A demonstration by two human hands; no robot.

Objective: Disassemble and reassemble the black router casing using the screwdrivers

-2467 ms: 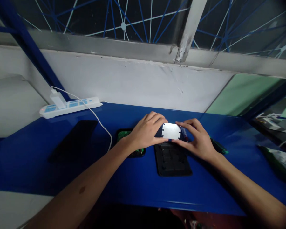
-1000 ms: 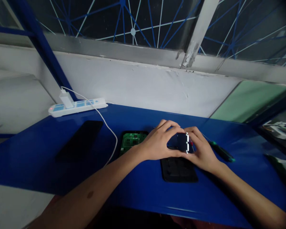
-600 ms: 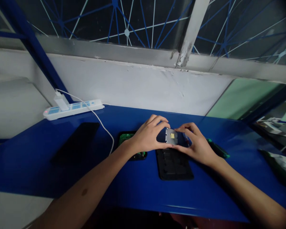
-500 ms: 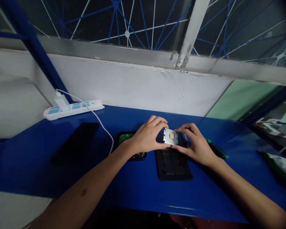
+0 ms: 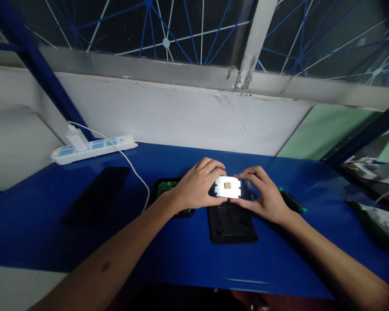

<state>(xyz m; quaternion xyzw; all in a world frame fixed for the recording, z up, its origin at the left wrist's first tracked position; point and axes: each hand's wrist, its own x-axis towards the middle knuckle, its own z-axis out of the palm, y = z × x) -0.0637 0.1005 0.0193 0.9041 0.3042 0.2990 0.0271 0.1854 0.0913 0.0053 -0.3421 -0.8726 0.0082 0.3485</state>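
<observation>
Between both hands is a small notched metal plate [image 5: 233,190], bright with reflected light, with a tan square in its middle. My left hand [image 5: 199,183] pinches its left side, thumb below and fingers above. From the right, my right hand [image 5: 264,194] grips the other side in the same way. Beneath the plate a black plastic cover [image 5: 233,226] lies on the blue table. A black case with a green circuit board [image 5: 165,186] is partly hidden behind my left hand and forearm. A screwdriver-like tool [image 5: 249,190] shows partly behind my right fingers.
On the blue table [image 5: 181,259], a black slab [image 5: 97,194] lies at left, near a white power strip [image 5: 97,149] with a plugged-in charger and cable [image 5: 134,170]. A dark green-edged object [image 5: 291,201] sits beyond my right hand; a plastic bag [image 5: 379,220] is far right.
The metal plate has tilted, so its face now shines bright white where it was grey. Both hands keep their hold. The whole view has shifted slightly.
</observation>
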